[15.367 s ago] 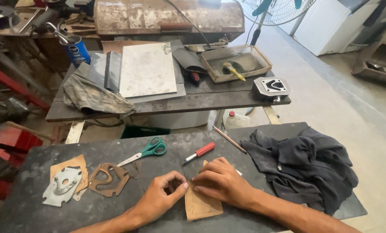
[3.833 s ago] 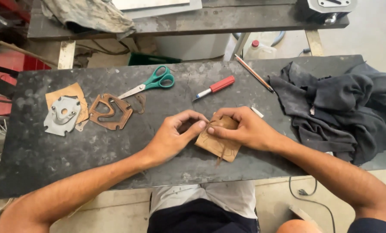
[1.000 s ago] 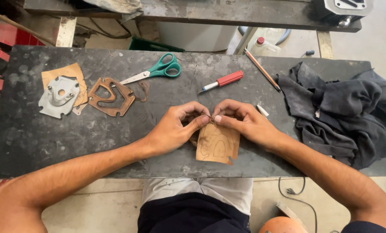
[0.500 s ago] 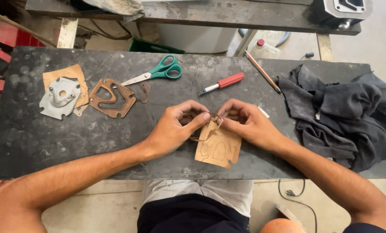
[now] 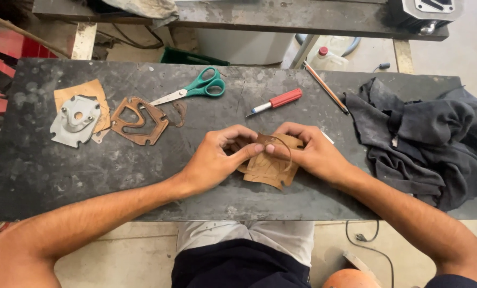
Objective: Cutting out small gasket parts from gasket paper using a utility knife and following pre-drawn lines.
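Left hand [image 5: 214, 160] and right hand [image 5: 310, 152] both pinching a brown gasket sheet [image 5: 267, 168] on the dark tabletop [image 5: 89, 176], scissors [image 5: 193, 90] and red-handled knife [image 5: 276, 101] beyond

Dark scuffed worktable [image 5: 46, 176], second bench [image 5: 302, 16] beyond, pale concrete floor [image 5: 131, 256], daylight.

Counted: one pair of scissors [image 5: 195, 89], one screwdriver [image 5: 276, 102], one pencil [image 5: 326, 88], one cloth [image 5: 425, 138], one metal plate [image 5: 75, 120].
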